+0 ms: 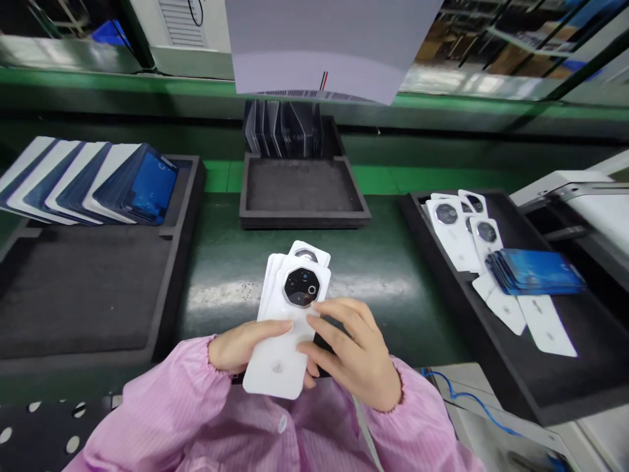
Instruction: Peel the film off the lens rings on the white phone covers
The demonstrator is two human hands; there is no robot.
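the left hand [238, 346] grasps a fanned stack of white cards [275, 354], its thumb lying on the smooth face. these cards are thin, round-cornered, and the top card [295, 357] carries a glossy black octagon [301, 287]. the right hand [361, 347] has bent fingers, their tips touching this card; whether it also grips, i cannot tell. beyond both hands, a matt dark tray [304, 214] sits on the green desk [221, 262]; farther right lie glossy blue cards [545, 270].

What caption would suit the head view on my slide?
Left hand holding white phone-shaped panels, right hand touching them, amid black trays.
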